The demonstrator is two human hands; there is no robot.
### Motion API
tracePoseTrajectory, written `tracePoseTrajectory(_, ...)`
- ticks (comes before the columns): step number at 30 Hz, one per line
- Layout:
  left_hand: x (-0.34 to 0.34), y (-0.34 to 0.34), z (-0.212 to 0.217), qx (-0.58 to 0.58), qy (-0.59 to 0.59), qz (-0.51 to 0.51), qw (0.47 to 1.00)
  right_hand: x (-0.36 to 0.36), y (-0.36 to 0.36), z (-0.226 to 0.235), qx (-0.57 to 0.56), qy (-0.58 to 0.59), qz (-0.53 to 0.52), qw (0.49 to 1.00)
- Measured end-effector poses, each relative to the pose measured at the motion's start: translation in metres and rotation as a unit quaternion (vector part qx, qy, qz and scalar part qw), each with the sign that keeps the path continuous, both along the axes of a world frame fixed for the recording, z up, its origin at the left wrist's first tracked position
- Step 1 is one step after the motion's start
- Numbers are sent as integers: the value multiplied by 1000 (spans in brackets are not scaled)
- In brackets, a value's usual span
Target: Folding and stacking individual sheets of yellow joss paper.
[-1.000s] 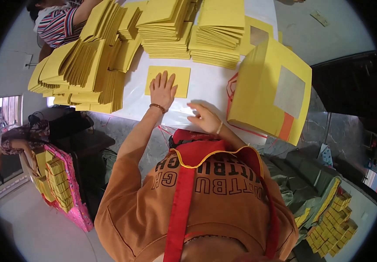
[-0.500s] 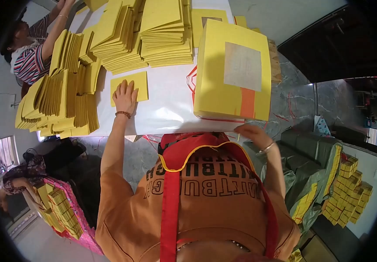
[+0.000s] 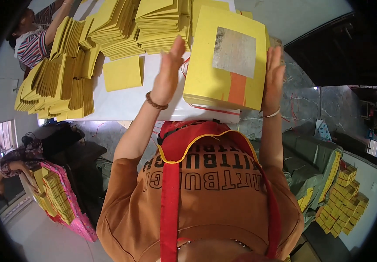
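A tall stack of yellow paper sheets stands at the table's near right, its top sheet bearing a silver square and an orange strip. My right hand is upright with fingers stretched out along the stack's right side, seemingly touching it. To the stack's left my left hand is raised, palm facing it, fingers straight, with a gap between. Neither hand holds anything. A single folded yellow sheet lies left of my left hand, its fold slightly sprung up.
Piles of folded yellow paper fill the far and left parts of the white-covered table. Red string lies beside the tall stack. Another person works at the far left. Bundled yellow blocks are piled at the lower right.
My left hand has let go of the folded sheet and moved right toward the stack. My right hand has risen from the near table edge to the stack's right side.
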State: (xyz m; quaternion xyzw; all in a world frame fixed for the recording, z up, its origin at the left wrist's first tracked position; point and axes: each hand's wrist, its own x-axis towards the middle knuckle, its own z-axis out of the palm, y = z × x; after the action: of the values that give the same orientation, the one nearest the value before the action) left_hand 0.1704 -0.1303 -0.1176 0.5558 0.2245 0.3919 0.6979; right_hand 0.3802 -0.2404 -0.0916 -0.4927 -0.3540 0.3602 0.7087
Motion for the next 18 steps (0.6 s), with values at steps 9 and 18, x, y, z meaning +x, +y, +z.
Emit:
tracePoseTrajectory(9, 11, -29, 15, 83, 97, 2, 992, 4, 2, -12, 13, 59, 92, 994)
tracePoseTrajectory(18, 2, -14, 47, 399, 217, 91, 886, 26, -6, -13, 40, -212, -60, 975)
